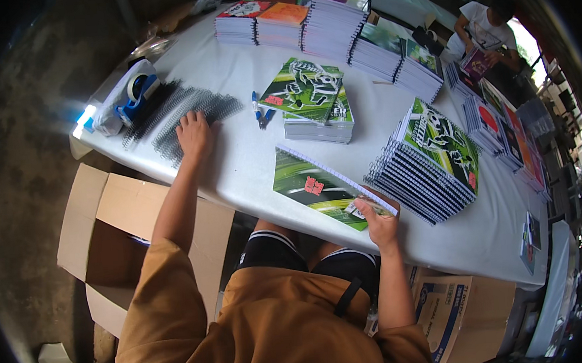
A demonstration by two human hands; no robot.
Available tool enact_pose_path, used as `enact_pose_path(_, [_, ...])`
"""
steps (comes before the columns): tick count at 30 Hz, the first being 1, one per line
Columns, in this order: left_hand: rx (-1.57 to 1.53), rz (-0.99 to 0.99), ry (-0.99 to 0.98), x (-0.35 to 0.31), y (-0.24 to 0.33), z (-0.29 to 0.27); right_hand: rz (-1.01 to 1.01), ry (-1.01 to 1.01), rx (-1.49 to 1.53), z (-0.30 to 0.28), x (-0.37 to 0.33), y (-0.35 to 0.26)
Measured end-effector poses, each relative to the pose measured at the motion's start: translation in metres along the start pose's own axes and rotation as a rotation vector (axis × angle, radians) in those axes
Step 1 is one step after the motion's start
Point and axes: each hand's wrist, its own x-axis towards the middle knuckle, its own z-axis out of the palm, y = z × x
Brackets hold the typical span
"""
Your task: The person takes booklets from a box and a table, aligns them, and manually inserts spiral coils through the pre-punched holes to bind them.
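My left hand (195,137) lies on a heap of dark plastic binding coils (208,103) at the table's left side, its fingers stretched out over them. Near the front edge, my right hand (379,224) grips a green-covered notebook (315,185) by its lower right corner, thumb on top. A row of punched holes runs along that notebook's upper edge, where I see no coil. Beyond it sits a short stack of matching notebooks (318,131), with the top ones lying askew. To its right is a taller stack of coil-bound green notebooks (440,141).
Blue-handled pliers (263,114) lie beside the coils. A blue tape dispenser (135,101) stands at the far left. Several notebook stacks (334,20) line the back. Cardboard boxes (134,206) sit below the table's front edge. Another person (486,33) handles a purple book at back right.
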Motion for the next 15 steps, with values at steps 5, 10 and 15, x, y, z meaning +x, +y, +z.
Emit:
enact_pose_path(5, [-0.195, 0.014, -0.178, 0.023, -0.006, -0.009, -0.068, -0.008, 0.027, -0.003, -0.001, -0.015])
enact_pose_path(10, [-0.335, 0.003, -0.145, 0.037, -0.005, -0.049, -0.088, 0.006, 0.005, -0.003, -0.003, -0.006])
enact_pose_path(15, [-1.342, 0.094, -0.496, 0.003, 0.047, -0.112, -0.005, 0.029, 0.048, -0.003, -0.004, -0.008])
